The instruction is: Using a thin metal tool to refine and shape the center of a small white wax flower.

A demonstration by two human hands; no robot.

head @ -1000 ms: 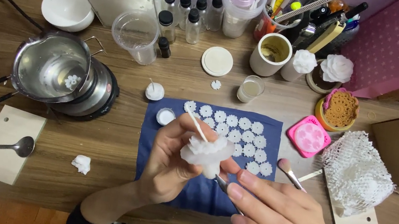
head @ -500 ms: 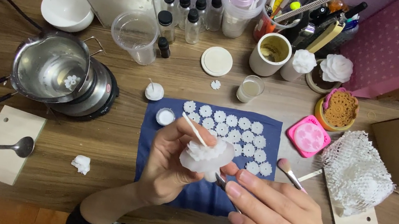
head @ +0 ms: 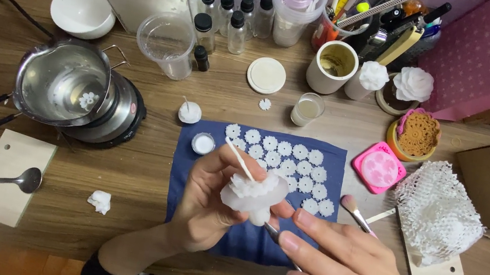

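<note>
While a white wax flower [head: 254, 194] is gripped in the left hand [head: 207, 201] above the blue cloth [head: 198, 176], its wick pointing up-left, a thin metal tool [head: 274, 232] is pinched in the right hand [head: 335, 274], touching the flower's lower right.

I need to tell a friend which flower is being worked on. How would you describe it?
Start at the blue cloth on the wooden table. Above its near edge, the left hand holds a white layered flower. Unlike the small flat flowers lying there, it is big, tiered and lifted.
</note>
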